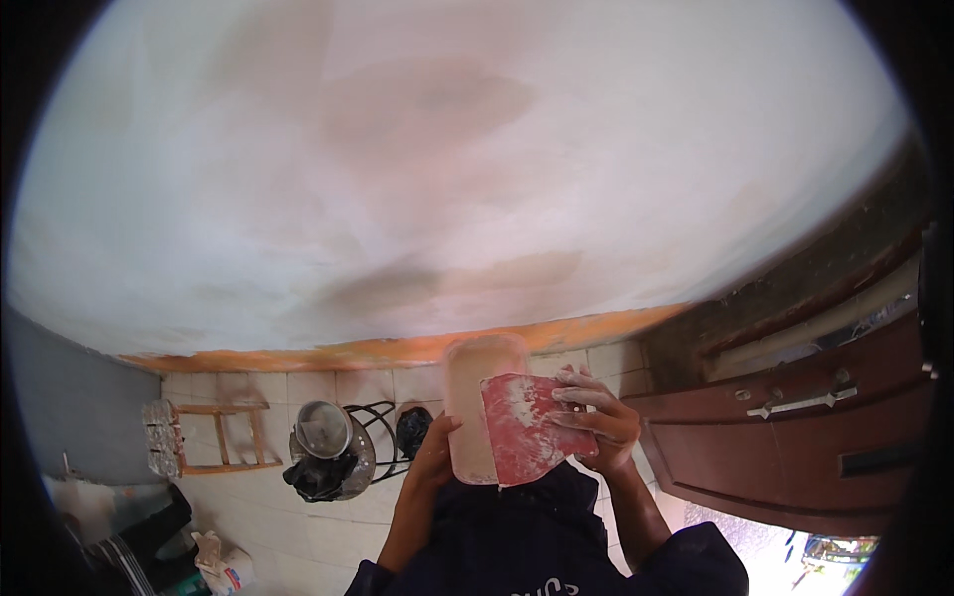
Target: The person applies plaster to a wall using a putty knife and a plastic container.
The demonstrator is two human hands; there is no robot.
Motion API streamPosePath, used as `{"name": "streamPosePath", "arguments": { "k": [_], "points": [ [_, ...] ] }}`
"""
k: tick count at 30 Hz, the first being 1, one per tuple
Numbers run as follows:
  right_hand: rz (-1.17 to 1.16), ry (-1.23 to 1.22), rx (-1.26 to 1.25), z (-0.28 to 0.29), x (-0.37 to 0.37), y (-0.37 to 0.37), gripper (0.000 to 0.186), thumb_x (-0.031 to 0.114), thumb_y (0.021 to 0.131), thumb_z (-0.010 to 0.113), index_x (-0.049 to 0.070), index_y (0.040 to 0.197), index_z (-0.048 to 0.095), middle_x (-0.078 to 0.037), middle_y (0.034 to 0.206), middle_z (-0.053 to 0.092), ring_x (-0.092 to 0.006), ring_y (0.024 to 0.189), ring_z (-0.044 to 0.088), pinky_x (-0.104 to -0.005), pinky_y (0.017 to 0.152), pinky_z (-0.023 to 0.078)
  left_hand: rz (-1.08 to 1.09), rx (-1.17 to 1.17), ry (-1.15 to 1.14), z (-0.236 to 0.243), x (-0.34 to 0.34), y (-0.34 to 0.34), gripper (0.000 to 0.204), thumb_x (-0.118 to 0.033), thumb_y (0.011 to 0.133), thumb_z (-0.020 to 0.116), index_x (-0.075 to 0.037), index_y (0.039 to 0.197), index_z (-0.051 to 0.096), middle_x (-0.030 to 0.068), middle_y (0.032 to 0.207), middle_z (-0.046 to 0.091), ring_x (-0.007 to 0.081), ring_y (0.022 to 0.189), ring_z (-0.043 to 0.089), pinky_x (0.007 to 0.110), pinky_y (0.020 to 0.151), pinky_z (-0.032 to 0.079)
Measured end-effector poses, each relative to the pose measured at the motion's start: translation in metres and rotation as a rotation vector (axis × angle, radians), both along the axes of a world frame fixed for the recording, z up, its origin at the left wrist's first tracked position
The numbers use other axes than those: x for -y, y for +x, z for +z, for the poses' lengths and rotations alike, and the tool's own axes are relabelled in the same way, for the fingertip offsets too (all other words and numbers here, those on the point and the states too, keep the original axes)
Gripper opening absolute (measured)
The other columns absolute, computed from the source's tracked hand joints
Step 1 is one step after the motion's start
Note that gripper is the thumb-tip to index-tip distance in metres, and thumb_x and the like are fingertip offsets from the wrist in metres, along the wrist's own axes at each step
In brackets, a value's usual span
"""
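A: What does the left hand do?
B: The left hand (433, 454) grasps the left edge of the tray (485, 341), in front of the torso, probably to steady it.
A: And the right hand?
B: The right hand (606, 422) grasps the scraper (529, 425) by its right end, fingers spread, likely for control. The blade overlaps the tray's right side; contact cannot be confirmed.
A: Beyond?
B: A pot (324, 429) rests on a stool (362, 467), presumably for easy reach. The wall (397, 189) stands ahead.
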State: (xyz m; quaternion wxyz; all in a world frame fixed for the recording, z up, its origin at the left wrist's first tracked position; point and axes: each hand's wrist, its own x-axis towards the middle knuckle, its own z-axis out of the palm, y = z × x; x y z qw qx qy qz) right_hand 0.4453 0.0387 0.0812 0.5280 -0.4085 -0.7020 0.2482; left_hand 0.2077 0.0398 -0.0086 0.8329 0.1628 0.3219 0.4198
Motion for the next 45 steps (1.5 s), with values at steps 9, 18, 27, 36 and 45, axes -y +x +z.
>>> {"name": "streamPosePath", "arguments": {
  "k": [9, 18, 27, 36, 45],
  "points": [
    [-0.041, -0.702, -0.361, 0.011, -0.006, 0.013, 0.017, 0.0, 0.085, 0.062, -0.009, 0.099, 0.062, -0.012, 0.081, 0.066, -0.015, 0.067, 0.064, -0.028, 0.058, 0.051, -0.008, 0.024, 0.081, -0.008, -0.003, 0.018, 0.065, -0.026, 0.079, 0.059, 0.004, 0.132, 0.036, 0.0168, 0.12, 0.054, 0.0253, 0.107, 0.058, 0.037, 0.093, 0.048],
    [-0.057, -0.904, -0.236, 0.004, -0.022, 0.019, 0.016, -0.003, 0.082, 0.063, -0.009, 0.097, 0.062, -0.009, 0.072, 0.064, -0.0101, 0.054, 0.057, -0.0233, 0.046, 0.044, 0.043, -0.01, 0.069, -0.014, 0.002, 0.012, 0.057, -0.014, 0.077, 0.056, 0.006, 0.128, 0.04, 0.0168, 0.116, 0.057, 0.0246, 0.102, 0.061, 0.036, 0.089, 0.05],
    [-0.052, -0.981, -0.172, -0.003, -0.011, 0.047, 0.019, -0.001, 0.08, 0.066, -0.009, 0.097, 0.063, -0.009, 0.072, 0.064, -0.0094, 0.055, 0.057, -0.0237, 0.047, 0.044, -0.012, -0.041, -0.021, -0.022, 0.011, 0.018, 0.052, -0.006, 0.078, 0.05, 0.005, 0.128, 0.042, 0.0169, 0.112, 0.059, 0.0247, 0.097, 0.063, 0.036, 0.087, 0.051],
    [-0.182, -0.992, -0.172, -0.001, 0.008, 0.085, 0.023, -0.003, 0.079, 0.065, -0.007, 0.102, 0.064, -0.009, 0.075, 0.065, -0.0105, 0.054, 0.056, -0.0254, 0.044, 0.044, -0.061, 0.006, -0.076, -0.011, 0.011, 0.018, 0.057, -0.013, 0.079, 0.055, 0.006, 0.131, 0.039, 0.0167, 0.116, 0.057, 0.0244, 0.103, 0.06, 0.036, 0.09, 0.05],
    [-0.353, -0.729, -0.367, 0.032, 0.016, 0.084, 0.018, 0.006, 0.084, 0.062, -0.003, 0.1, 0.064, -0.003, 0.074, 0.062, -0.006, 0.06, 0.052, -0.0212, 0.052, 0.04, 0.021, -0.116, 0.079, 0.002, 0.002, 0.011, 0.054, -0.018, 0.081, 0.059, 0.005, 0.126, 0.043, 0.0138, 0.112, 0.059, 0.0202, 0.096, 0.062, 0.032, 0.082, 0.051]
  ]
}}
